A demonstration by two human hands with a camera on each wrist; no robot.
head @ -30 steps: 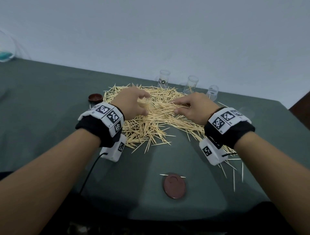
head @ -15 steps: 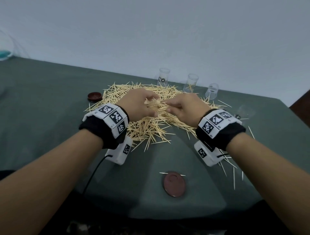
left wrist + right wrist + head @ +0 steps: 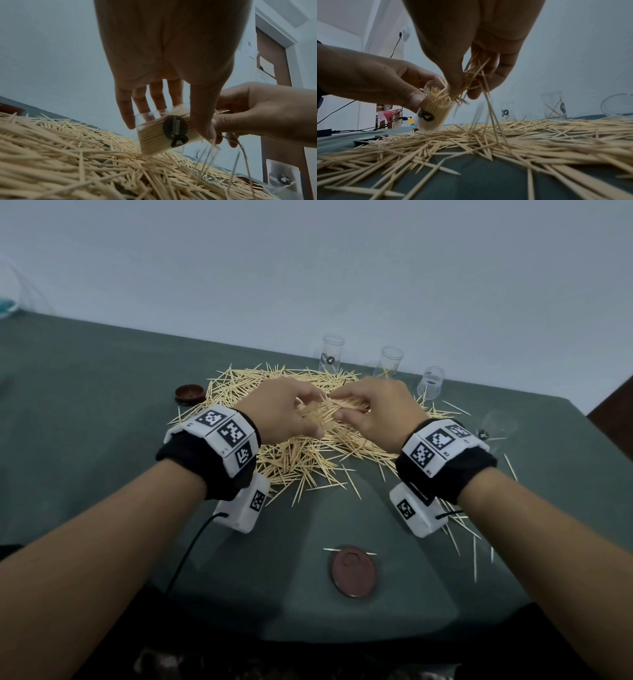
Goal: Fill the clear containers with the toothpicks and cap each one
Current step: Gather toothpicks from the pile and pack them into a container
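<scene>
A wide heap of toothpicks [image 3: 301, 453] covers the middle of the green table [image 3: 102, 405]. My left hand [image 3: 287, 412] grips a clear container [image 3: 164, 132] packed with toothpicks and tilted toward the right, its base just above the heap [image 3: 429, 117]. My right hand [image 3: 373, 412] pinches a bunch of toothpicks [image 3: 471, 75] at the container's mouth. A few toothpicks [image 3: 489, 116] are slipping down from the bunch toward the heap.
Two clear containers [image 3: 331, 353] [image 3: 388, 362] stand upright at the back edge, a third [image 3: 431, 383] stands right of them, and another lies at the right [image 3: 496, 424]. One brown cap [image 3: 354, 571] lies near me, another [image 3: 189, 394] left of the heap. Stray toothpicks [image 3: 474, 546] lie at the right.
My right hand has moved left and up with a bunch of toothpicks to the mouth of the container in my left hand. Both hands now sit a little farther back over the heap.
</scene>
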